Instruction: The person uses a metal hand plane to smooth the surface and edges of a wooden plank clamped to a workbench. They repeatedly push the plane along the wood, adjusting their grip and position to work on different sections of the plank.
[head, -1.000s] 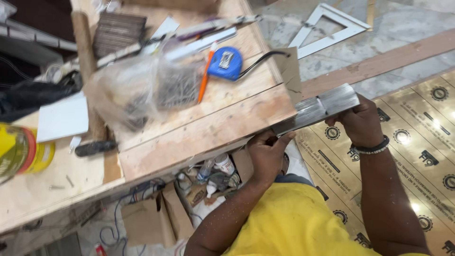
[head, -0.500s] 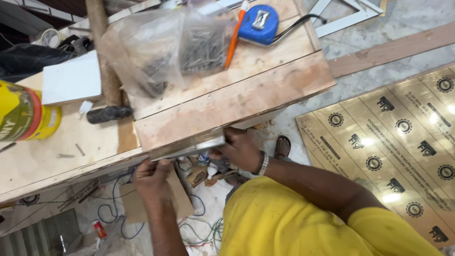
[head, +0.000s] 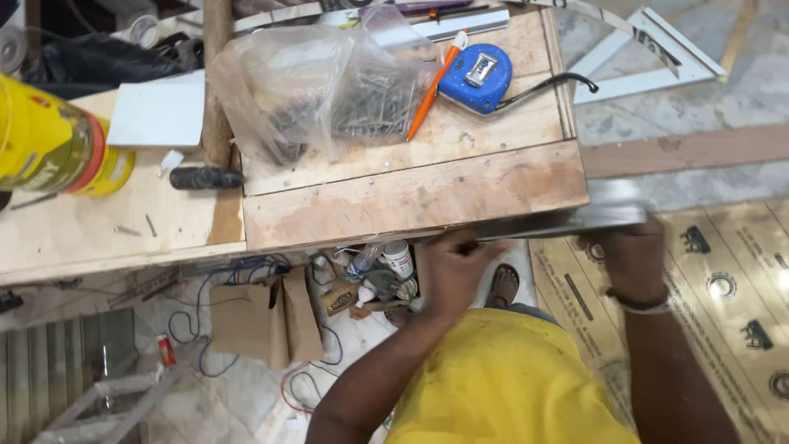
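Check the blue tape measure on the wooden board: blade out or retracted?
Retracted: the blue tape measure shows no blade, only a black cord trailing beside it.

One blue tape measure (head: pixel 477 78), one orange pencil (head: pixel 434 85), one yellow can (head: pixel 49 144), two hands (head: pixel 456 267)

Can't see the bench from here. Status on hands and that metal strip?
Left hand and right hand both grip the metal strip. Strip lies along the wooden board front edge. Nothing blocking.
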